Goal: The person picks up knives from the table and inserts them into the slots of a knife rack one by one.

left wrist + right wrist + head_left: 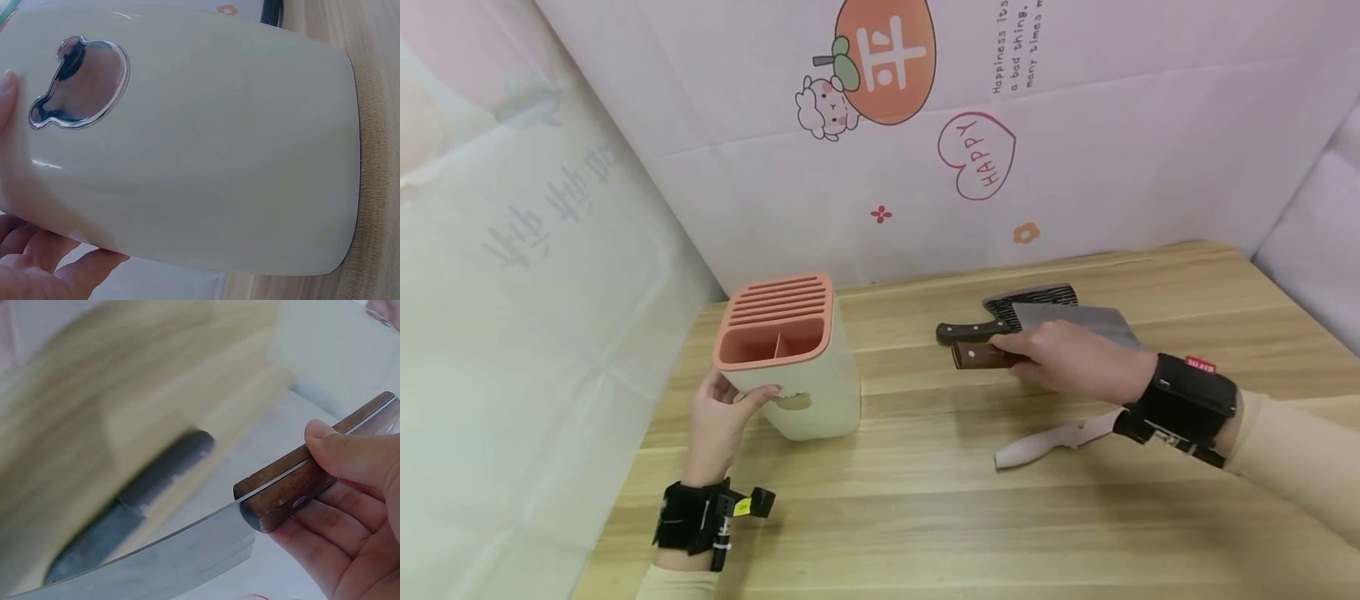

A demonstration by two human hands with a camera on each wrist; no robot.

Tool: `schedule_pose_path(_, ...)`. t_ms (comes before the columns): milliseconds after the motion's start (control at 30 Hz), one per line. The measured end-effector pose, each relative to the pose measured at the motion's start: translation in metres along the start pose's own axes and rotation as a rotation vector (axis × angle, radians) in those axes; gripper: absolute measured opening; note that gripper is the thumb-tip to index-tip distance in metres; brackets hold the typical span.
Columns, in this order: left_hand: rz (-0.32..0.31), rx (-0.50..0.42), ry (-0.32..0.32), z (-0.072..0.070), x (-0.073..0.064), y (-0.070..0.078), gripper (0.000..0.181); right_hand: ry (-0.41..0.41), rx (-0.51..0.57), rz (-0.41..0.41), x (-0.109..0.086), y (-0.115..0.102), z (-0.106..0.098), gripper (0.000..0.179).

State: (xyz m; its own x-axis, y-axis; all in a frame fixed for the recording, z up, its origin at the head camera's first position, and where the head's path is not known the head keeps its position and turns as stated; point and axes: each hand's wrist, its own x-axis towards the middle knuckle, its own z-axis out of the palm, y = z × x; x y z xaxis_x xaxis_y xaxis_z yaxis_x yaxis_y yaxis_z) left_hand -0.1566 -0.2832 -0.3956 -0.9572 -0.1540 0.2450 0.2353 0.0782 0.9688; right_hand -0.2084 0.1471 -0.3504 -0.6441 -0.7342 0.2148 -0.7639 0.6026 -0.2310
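My left hand (pixel 717 429) grips a cream knife block (pixel 835 379) with an orange slotted top, its thumb on the front face and its fingers round the left side. In the left wrist view, a shiny bear-shaped badge (pixel 94 81) shows on the block near the thumb. A cleaver (pixel 281 494) with a brown wooden handle and plain grey blade is in my right hand (pixel 1078 357), thumb on top of the handle and fingers beneath. Just behind it on the table lies a second cleaver (pixel 958 332), dark-handled with a black-patterned blade, partly hidden.
A pale pink knife (pixel 1037 447) lies on the wooden table (pixel 910 517), nearer than my right hand, its far end hidden by the wrist strap. Printed cloth (pixel 760 192) hangs behind the table and along its left and right sides.
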Motion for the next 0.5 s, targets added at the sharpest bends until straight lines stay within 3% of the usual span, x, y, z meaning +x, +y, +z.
schedule_pose_path(133,0.0,0.007,0.0,-0.001,-0.002,-0.001,0.067,0.073,-0.035,-0.032,0.003,-0.005,-0.015,0.039)
schedule_pose_path(367,-0.018,0.025,-0.007,0.0,-0.002,-0.002,0.066,0.342,-0.012,-0.191,0.017,-0.007,-0.041,0.05)
schedule_pose_path(500,-0.005,0.013,-0.002,0.0,0.001,-0.001,0.066,0.373,0.078,-0.186,0.027,-0.007,-0.063,0.058)
